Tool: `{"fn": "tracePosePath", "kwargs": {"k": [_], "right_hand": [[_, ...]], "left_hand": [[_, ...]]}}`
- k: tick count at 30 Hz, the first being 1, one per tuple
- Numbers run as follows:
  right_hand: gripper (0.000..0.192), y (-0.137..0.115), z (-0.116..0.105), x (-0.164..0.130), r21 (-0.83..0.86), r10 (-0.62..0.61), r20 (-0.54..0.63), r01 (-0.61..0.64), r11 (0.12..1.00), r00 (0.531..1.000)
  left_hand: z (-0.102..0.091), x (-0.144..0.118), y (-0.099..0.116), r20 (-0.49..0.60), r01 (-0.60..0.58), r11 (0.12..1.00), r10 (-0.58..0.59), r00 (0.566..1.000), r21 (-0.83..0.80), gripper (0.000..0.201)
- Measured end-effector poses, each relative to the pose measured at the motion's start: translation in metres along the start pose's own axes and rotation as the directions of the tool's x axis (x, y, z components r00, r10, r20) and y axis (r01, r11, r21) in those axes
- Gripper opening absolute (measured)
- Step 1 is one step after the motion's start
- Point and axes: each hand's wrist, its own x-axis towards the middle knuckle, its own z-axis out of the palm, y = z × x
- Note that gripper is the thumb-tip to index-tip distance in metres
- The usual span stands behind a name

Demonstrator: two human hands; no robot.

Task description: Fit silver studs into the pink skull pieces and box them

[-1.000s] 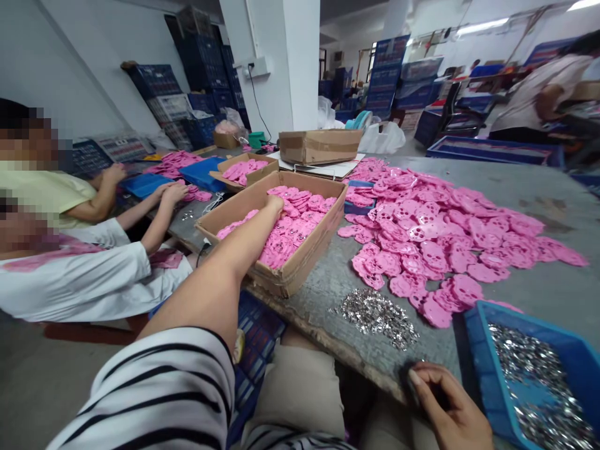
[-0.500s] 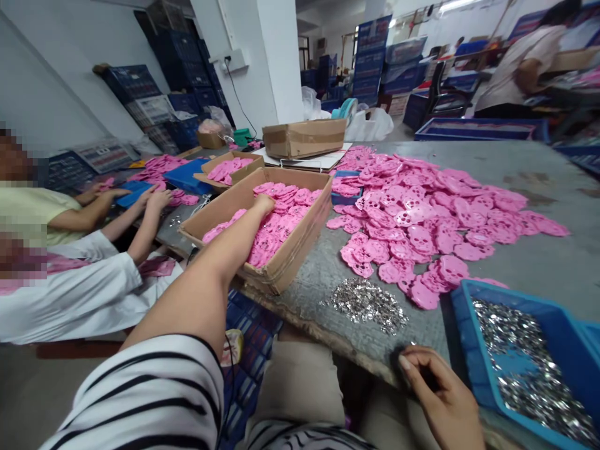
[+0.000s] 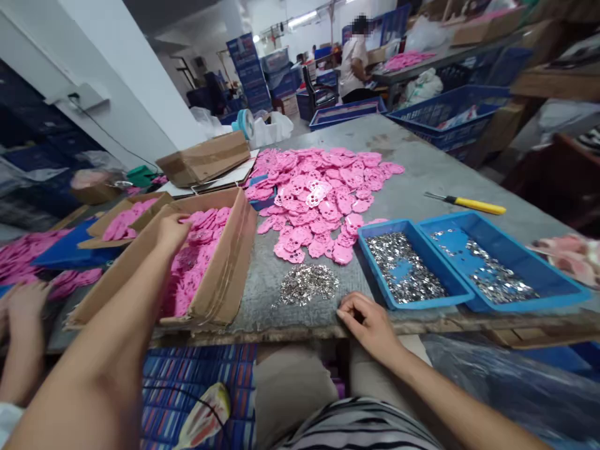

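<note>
My left hand (image 3: 172, 232) reaches into a cardboard box (image 3: 237, 269) of flat pink skull-shaped pieces (image 3: 209, 234). It is at the box's far part, touching the pieces; its fingertips are partly hidden, so a grip cannot be made out. My right hand (image 3: 368, 322) rests at the table's front edge, thumb and forefinger brought together. Anything between those fingertips is too small to tell. Just left of it lies a heap of small shiny metal parts (image 3: 308, 284). Beyond that heap spreads a large pile of pink pieces (image 3: 328, 200).
Two blue trays (image 3: 415, 300) (image 3: 515, 303) with metal parts stand on the right. A yellow-handled tool (image 3: 478, 205) lies behind them. Another cardboard box (image 3: 206, 156) sits at the back left. A co-worker's hands (image 3: 25, 303) are at far left; another person (image 3: 354, 69) is in the background.
The view has swung right, bringing the second blue tray and the yellow-handled tool into sight. My left hand remains in the box; my right hand stays by the table edge, fingers together.
</note>
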Motion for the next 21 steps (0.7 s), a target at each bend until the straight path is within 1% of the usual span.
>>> {"fn": "tracePosePath", "kwargs": {"k": [2, 3, 4, 5, 6, 7, 8, 9, 10, 11, 12, 13, 14, 15, 16, 17, 19, 20, 21], "right_hand": [[0.021, 0.001, 0.001, 0.000, -0.014, -0.016, -0.001, 0.016, 1.000, 1.000], [0.020, 0.001, 0.001, -0.001, -0.018, -0.022, 0.001, 0.022, 1.000, 1.000], [0.020, 0.001, 0.001, -0.001, -0.021, -0.026, 0.002, 0.026, 0.999, 1.000], [0.019, 0.001, 0.001, -0.001, -0.022, -0.026, 0.003, 0.026, 0.999, 1.000], [0.019, 0.001, 0.002, -0.001, -0.022, -0.025, 0.004, 0.025, 0.999, 1.000], [0.019, 0.001, 0.002, -0.001, -0.023, -0.022, 0.004, 0.022, 0.999, 1.000], [0.018, 0.001, 0.002, -0.001, -0.025, -0.018, 0.004, 0.019, 1.000, 1.000], [0.018, 0.001, 0.002, -0.001, -0.029, -0.015, 0.005, 0.015, 0.999, 1.000], [0.018, 0.002, 0.002, -0.001, -0.034, -0.013, 0.008, 0.013, 0.999, 1.000], [0.017, 0.002, 0.002, -0.001, -0.040, -0.011, 0.010, 0.012, 0.999, 1.000], [0.017, 0.001, 0.002, -0.001, -0.046, -0.012, 0.011, 0.013, 0.999, 1.000], [0.017, 0.001, 0.003, -0.001, -0.051, -0.015, 0.009, 0.015, 0.999, 1.000], [0.017, 0.001, 0.003, -0.001, -0.054, -0.019, 0.006, 0.019, 0.998, 1.000], [0.017, 0.001, 0.004, -0.001, -0.058, -0.022, 0.001, 0.022, 0.998, 1.000], [0.018, 0.001, 0.004, -0.002, -0.063, -0.023, -0.004, 0.023, 0.998, 1.000], [0.018, 0.001, 0.005, -0.002, -0.069, -0.022, -0.008, 0.022, 0.997, 1.000], [0.018, 0.002, 0.006, -0.002, -0.080, -0.017, -0.013, 0.016, 0.997, 1.000], [0.018, 0.002, 0.006, -0.002, -0.083, -0.015, -0.014, 0.014, 0.996, 1.000], [0.019, 0.002, 0.006, -0.002, -0.083, -0.014, -0.015, 0.013, 0.996, 1.000]], "left_hand": [[-0.004, -0.005, 0.023, -0.058, -0.080, 0.997, 0.078, 0.995, -0.025, 0.024], [-0.002, -0.012, 0.036, -0.061, -0.137, 0.989, 0.134, 0.989, -0.048, 0.028], [0.002, -0.022, 0.050, -0.040, -0.211, 0.974, 0.209, 0.977, -0.077, 0.030], [0.008, -0.036, 0.065, -0.007, -0.325, 0.936, 0.327, 0.945, -0.138, 0.031], [0.018, -0.053, 0.078, 0.065, -0.459, 0.868, 0.478, 0.876, -0.191, 0.032], [0.029, -0.073, 0.091, 0.154, -0.572, 0.793, 0.605, 0.781, -0.211, 0.031], [0.043, -0.094, 0.102, 0.280, -0.677, 0.706, 0.706, 0.650, -0.208, 0.030], [0.057, -0.115, 0.111, 0.403, -0.770, 0.606, 0.767, 0.500, -0.198, 0.031], [0.072, -0.134, 0.118, 0.486, -0.853, 0.493, 0.796, 0.362, -0.172, 0.033], [0.086, -0.151, 0.124, 0.528, -0.910, 0.387, 0.809, 0.258, -0.147, 0.035], [0.099, -0.164, 0.128, 0.552, -0.946, 0.293, 0.816, 0.174, -0.135, 0.035], [0.110, -0.174, 0.132, 0.575, -0.966, 0.223, 0.811, 0.111, -0.129, 0.033], [0.120, -0.181, 0.134, 0.583, -0.974, 0.182, 0.810, 0.070, -0.136, 0.031], [0.127, -0.184, 0.136, 0.584, -0.973, 0.174, 0.810, 0.052, -0.154, 0.028], [0.131, -0.185, 0.137, 0.583, -0.966, 0.186, 0.811, 0.048, -0.179, 0.026], [0.134, -0.184, 0.138, 0.577, -0.956, 0.212, 0.814, 0.057, -0.204, 0.023], [0.136, -0.179, 0.139, 0.561, -0.930, 0.278, 0.822, 0.101, -0.241, 0.017], [0.135, -0.176, 0.138, 0.547, -0.917, 0.314, 0.826, 0.135, -0.247, 0.016], [0.134, -0.172, 0.138, 0.524, -0.902, 0.353, 0.832, 0.182, -0.247, 0.016]]}}
